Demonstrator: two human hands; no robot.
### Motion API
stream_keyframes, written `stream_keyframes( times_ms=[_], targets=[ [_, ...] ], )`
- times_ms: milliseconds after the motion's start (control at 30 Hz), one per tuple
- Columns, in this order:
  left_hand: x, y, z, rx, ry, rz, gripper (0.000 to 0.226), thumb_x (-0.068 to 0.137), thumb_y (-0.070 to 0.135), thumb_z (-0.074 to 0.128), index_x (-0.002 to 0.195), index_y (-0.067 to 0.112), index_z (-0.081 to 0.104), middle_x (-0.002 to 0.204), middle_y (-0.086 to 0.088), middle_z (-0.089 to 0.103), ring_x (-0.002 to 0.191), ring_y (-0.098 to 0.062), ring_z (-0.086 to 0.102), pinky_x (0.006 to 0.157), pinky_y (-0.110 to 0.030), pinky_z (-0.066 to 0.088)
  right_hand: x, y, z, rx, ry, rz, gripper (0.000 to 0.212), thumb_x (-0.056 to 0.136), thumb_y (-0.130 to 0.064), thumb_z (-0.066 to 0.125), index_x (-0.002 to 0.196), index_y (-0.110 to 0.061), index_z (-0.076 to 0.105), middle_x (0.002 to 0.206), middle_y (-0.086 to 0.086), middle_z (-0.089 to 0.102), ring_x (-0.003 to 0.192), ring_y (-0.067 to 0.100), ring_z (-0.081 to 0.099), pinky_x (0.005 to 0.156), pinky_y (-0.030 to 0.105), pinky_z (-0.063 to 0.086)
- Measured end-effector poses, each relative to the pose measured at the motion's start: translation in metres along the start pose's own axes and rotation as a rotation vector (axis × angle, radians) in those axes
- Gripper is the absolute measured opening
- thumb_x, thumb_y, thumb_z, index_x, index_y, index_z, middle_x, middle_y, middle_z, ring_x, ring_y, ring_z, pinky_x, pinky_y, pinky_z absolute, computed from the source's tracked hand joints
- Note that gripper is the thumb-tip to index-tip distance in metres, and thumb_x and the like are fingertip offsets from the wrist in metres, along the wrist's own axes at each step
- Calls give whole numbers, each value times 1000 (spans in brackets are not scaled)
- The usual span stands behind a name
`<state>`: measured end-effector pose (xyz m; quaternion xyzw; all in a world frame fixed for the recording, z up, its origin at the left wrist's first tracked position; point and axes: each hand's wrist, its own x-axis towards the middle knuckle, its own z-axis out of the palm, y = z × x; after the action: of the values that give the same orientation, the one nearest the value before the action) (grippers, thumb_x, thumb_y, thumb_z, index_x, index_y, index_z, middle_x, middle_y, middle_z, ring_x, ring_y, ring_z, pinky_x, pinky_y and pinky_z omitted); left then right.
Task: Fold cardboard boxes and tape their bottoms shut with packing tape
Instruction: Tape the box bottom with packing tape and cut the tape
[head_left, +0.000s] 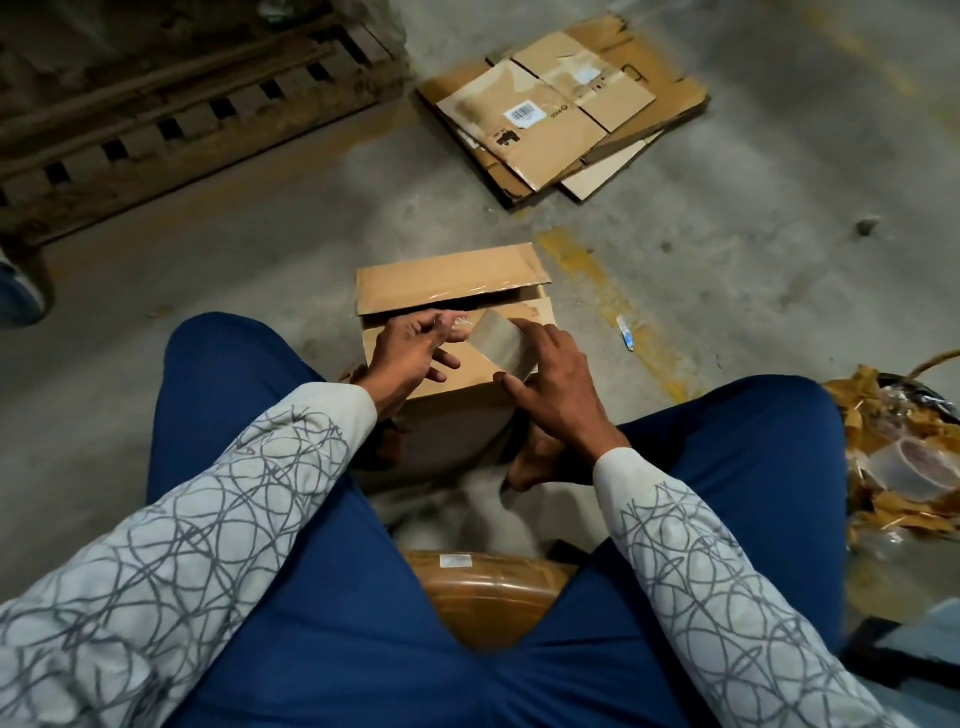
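i'm at the taping step. the cardboard box (452, 387) stands on the floor (260, 260) between my knees, with its far flap (447, 278) lifted. my left hand (410, 353) pinches the end of the packing tape (501, 345). my right hand (556, 387) has its fingers spread, index and thumb straight against the strip. next (i judge): close the flap and lay the tape along the seam.
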<state>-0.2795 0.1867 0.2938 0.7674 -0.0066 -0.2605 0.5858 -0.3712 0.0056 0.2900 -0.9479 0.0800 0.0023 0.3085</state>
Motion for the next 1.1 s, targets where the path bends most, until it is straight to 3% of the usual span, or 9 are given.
stream_keyframes(
  times_ms=[200, 333, 433, 600, 733, 867, 967, 1100],
  targets=[
    [4, 0, 3, -13, 27, -26, 41, 105, 40, 46, 124, 10, 66, 112, -2, 73, 77, -22, 72, 59, -30, 56, 1, -3, 1, 17, -6, -17, 92, 94, -32, 67, 162, -24, 4, 149, 9, 46, 130, 24, 40, 103, 36, 42],
    [5, -1, 0, -86, 12, -38, 40, 105, 38, 46, 120, 8, 67, 109, 0, 73, 73, -17, 73, 57, -29, 56, 2, 2, 3, 23, -42, 5, 104, 90, -29, 71, 161, -25, -5, 155, 7, 40, 133, 22, 36, 107, 37, 40],
    [4, 1, 0, -108, -5, -56, 37, 105, 37, 47, 116, 10, 68, 106, 2, 74, 72, -16, 72, 57, -29, 56, 3, 5, 5, 23, -80, 10, 106, 87, -27, 73, 161, -23, -2, 155, 7, 40, 133, 23, 36, 110, 38, 37],
    [3, 1, 0, -62, -38, -61, 38, 103, 40, 50, 115, 9, 70, 106, -3, 75, 75, -20, 72, 59, -31, 56, 3, 6, 8, 11, -34, -6, 89, 89, -30, 71, 160, -21, 17, 150, 8, 45, 131, 27, 41, 105, 44, 38],
    [6, -3, -1, 55, -44, -20, 36, 88, 46, 71, 107, 14, 74, 97, -4, 77, 78, -18, 72, 59, -31, 55, 3, 5, 9, 21, 10, -38, 73, 92, -34, 69, 154, -23, 32, 143, 8, 52, 127, 25, 45, 104, 40, 37],
    [6, -10, 0, 111, 19, 33, 24, 73, 32, 89, 88, 18, 77, 85, -1, 77, 79, -15, 70, 61, -29, 57, 2, 4, 10, 76, -20, -95, 71, 89, -30, 73, 151, -22, 38, 141, 7, 54, 125, 23, 50, 102, 36, 44],
    [6, -7, 0, 82, 103, 41, 11, 80, 18, 84, 87, 14, 76, 80, -5, 75, 72, -15, 68, 66, -28, 58, 3, 5, 10, 102, -57, -115, 75, 84, -26, 76, 149, -24, 39, 143, 3, 54, 123, 22, 55, 100, 34, 48],
    [10, -4, -2, 69, 170, -2, 11, 83, 11, 81, 89, 4, 75, 79, -11, 74, 70, -18, 68, 71, -35, 61, 5, 6, 14, 120, -91, -114, 77, 83, -29, 76, 150, -28, 38, 142, 0, 55, 118, 19, 58, 93, 25, 46]
  ],
)
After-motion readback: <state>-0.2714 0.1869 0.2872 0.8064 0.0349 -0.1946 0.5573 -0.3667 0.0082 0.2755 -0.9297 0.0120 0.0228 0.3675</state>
